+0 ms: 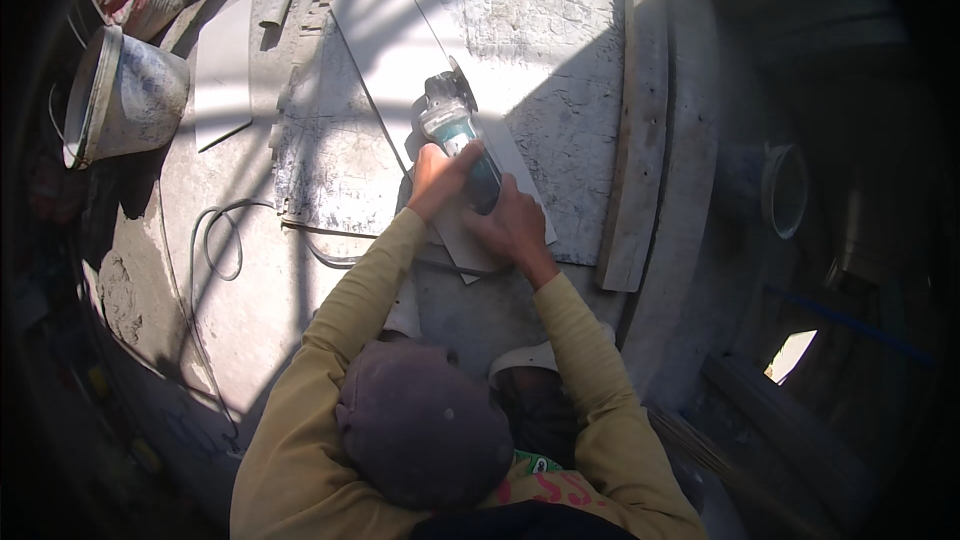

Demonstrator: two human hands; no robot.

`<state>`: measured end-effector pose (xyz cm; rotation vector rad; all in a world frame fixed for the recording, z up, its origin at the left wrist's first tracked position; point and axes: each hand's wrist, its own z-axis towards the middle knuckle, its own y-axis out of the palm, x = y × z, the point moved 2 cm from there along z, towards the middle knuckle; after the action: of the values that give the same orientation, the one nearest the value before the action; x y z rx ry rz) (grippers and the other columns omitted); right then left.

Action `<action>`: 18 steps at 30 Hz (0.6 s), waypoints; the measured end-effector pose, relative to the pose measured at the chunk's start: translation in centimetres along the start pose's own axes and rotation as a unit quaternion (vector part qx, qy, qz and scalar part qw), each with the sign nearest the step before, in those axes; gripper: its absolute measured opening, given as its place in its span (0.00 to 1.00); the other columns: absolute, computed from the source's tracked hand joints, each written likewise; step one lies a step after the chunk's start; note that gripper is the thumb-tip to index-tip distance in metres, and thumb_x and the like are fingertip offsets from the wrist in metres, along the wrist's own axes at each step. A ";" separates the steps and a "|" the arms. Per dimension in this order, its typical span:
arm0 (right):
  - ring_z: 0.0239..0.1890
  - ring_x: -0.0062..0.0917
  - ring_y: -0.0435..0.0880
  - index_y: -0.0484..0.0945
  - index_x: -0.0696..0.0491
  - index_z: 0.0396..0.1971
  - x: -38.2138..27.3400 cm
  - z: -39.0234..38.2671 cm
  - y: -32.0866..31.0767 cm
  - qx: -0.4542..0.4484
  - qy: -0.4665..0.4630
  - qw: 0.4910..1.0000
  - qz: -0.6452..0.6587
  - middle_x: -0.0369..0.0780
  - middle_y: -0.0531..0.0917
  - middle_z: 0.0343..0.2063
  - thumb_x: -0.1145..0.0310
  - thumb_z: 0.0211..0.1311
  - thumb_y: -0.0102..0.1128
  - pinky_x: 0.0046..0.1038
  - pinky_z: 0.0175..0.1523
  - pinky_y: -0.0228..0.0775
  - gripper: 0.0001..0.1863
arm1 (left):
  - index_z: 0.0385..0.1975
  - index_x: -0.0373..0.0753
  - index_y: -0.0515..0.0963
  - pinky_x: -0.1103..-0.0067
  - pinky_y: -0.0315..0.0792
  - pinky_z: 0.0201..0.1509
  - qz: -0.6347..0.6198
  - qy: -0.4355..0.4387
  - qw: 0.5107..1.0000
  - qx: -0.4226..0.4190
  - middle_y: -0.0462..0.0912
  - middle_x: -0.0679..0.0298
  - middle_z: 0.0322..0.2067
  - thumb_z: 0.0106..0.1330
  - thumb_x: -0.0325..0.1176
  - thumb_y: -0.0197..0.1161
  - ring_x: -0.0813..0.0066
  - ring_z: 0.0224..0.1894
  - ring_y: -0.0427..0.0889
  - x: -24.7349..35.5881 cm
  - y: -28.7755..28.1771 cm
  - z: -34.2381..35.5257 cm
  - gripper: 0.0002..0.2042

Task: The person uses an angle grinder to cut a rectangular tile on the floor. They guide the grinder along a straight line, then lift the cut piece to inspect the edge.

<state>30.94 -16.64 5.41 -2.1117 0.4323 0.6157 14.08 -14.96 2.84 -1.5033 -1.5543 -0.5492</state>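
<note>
Both forearms extend forward from the lower edge of the view in long mustard-yellow sleeves and converge over the near half of a board (pixel 570 180) on the floor (pixel 260 310). The left hand (pixel 437 180) is closed around the middle of an angle grinder (pixel 455 128), its wrist angled inward. The right hand (pixel 508 225), set nearer the body, is curled around the tool's rear end. Both are bare, and neither grip shows a gap; fingers beneath the casing are hidden. The grinder is over the middle of the board, head toward the far edge, tail toward the near edge. Its casing is teal and dark plastic with a dusty metallic head; a thin, dark disc (pixel 463 83) shows edge-on at the right of the head. Under it, smooth, pale, flat tile (pixel 385 40) lies aslant from the far left corner, its near end overhanging the board's near edge. A fine dark line runs from the tile's far end toward the disc; whether it is a cut or a joint cannot be determined. The board is whitish, scuffed and scored, its left edge ragged. Rough, squared timber (pixel 637 130) lies along the right edge. Left of the board are a thin cable (pixel 207 240), looped, and a residue-coated bucket (pixel 145 95).
</note>
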 end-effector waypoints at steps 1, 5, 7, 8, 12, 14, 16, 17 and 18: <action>0.44 0.56 0.89 0.73 0.59 0.51 0.0 0.0 0.0 0.001 -0.006 1.000 0.006 0.57 0.88 0.39 0.48 0.52 0.74 0.53 0.51 0.80 0.35 | 0.32 0.30 0.86 0.69 0.79 0.37 -0.001 -0.003 1.000 -0.002 0.87 0.60 0.27 0.64 0.52 0.73 0.75 0.31 0.85 0.0 0.0 0.0 0.24; 0.43 0.55 0.89 0.72 0.59 0.53 0.2 -0.2 0.4 0.016 -0.010 1.000 -0.010 0.56 0.89 0.39 0.47 0.51 0.75 0.53 0.49 0.81 0.38 | 0.32 0.30 0.86 0.69 0.79 0.38 -0.032 0.000 0.999 -0.005 0.88 0.59 0.27 0.64 0.51 0.73 0.75 0.31 0.86 0.0 0.2 -0.8 0.24; 0.43 0.54 0.89 0.72 0.58 0.54 0.2 -0.6 0.5 0.024 -0.007 1.000 -0.016 0.55 0.89 0.39 0.47 0.51 0.75 0.52 0.49 0.81 0.39 | 0.32 0.30 0.86 0.69 0.79 0.38 -0.047 0.011 0.999 -0.002 0.88 0.59 0.28 0.63 0.51 0.74 0.75 0.31 0.86 0.1 0.4 -1.2 0.24; 0.42 0.55 0.89 0.71 0.59 0.56 0.0 -0.7 0.4 0.036 -0.021 0.999 -0.017 0.55 0.89 0.39 0.45 0.51 0.75 0.53 0.48 0.81 0.41 | 0.31 0.30 0.86 0.69 0.79 0.37 -0.047 0.019 0.999 0.001 0.88 0.59 0.28 0.63 0.51 0.74 0.75 0.31 0.86 0.2 0.4 -1.3 0.24; 0.44 0.53 0.89 0.69 0.60 0.61 -1.2 -1.6 -1.0 0.067 -0.061 0.996 0.019 0.53 0.88 0.44 0.43 0.54 0.74 0.52 0.49 0.81 0.44 | 0.30 0.29 0.86 0.70 0.79 0.37 -0.054 0.051 0.997 0.025 0.87 0.59 0.27 0.62 0.52 0.75 0.76 0.31 0.85 1.2 -0.6 -1.6 0.25; 0.47 0.50 0.88 0.68 0.60 0.65 -1.7 -1.8 -1.7 0.087 -0.100 0.987 0.089 0.51 0.86 0.49 0.45 0.58 0.73 0.50 0.51 0.80 0.44 | 0.32 0.29 0.86 0.71 0.78 0.36 -0.098 0.085 0.991 0.034 0.87 0.59 0.27 0.62 0.54 0.74 0.77 0.31 0.84 2.0 -1.7 -1.7 0.26; 0.51 0.47 0.87 0.65 0.61 0.69 -1.0 -1.6 -2.3 0.119 -0.172 0.960 0.186 0.51 0.83 0.54 0.45 0.63 0.71 0.48 0.53 0.79 0.45 | 0.36 0.28 0.86 0.73 0.77 0.35 -0.073 0.106 0.991 0.020 0.87 0.61 0.29 0.62 0.55 0.74 0.79 0.30 0.81 2.6 -3.7 -1.9 0.28; 0.52 0.45 0.85 0.65 0.61 0.70 0.1 -1.4 -2.5 0.145 -0.126 0.966 0.174 0.51 0.82 0.55 0.48 0.65 0.70 0.45 0.56 0.78 0.43 | 0.37 0.29 0.86 0.75 0.75 0.35 -0.070 0.131 0.989 0.027 0.87 0.63 0.30 0.63 0.55 0.74 0.80 0.30 0.79 2.9 -4.7 -2.2 0.28; 0.54 0.42 0.84 0.64 0.62 0.71 1.3 -1.1 -2.5 0.176 -0.103 0.965 0.165 0.51 0.81 0.56 0.51 0.67 0.69 0.43 0.58 0.77 0.42 | 0.35 0.30 0.85 0.75 0.74 0.36 -0.093 0.132 0.986 0.042 0.86 0.64 0.29 0.63 0.55 0.74 0.81 0.30 0.79 2.8 -5.6 -2.5 0.26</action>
<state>33.57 -16.20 6.85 -1.6311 0.7262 0.8712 9.75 -16.29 7.87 -1.1762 -1.4959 -0.7490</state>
